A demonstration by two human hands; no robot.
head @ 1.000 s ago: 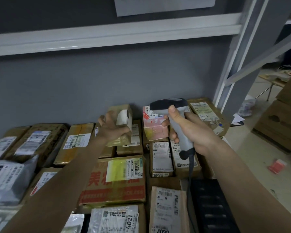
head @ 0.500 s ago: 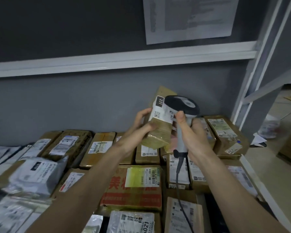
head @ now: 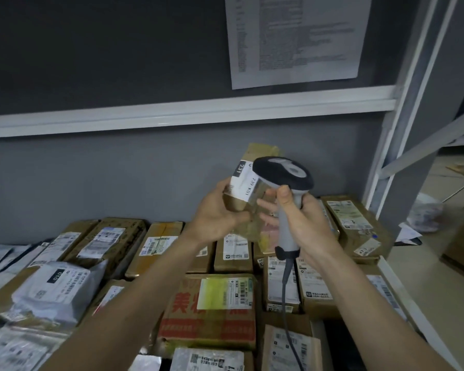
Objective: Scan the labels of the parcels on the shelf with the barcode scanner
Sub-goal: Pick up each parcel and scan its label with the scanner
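While left hand point(head: 214, 215) grips parcel point(head: 248, 180) — long axis tilted up-right; scanner point(head: 285, 188) upright.

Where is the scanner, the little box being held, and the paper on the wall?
scanner point(head: 283, 174), head view, on its dark rounded top.
little box point(head: 245, 187), head view, on its white label.
paper on the wall point(head: 295, 38), head view, on the middle of the printed sheet.

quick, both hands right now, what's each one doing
Left hand: closed around a small brown parcel, held up off the shelf.
Right hand: closed around the handle of the barcode scanner, head by the parcel's label.
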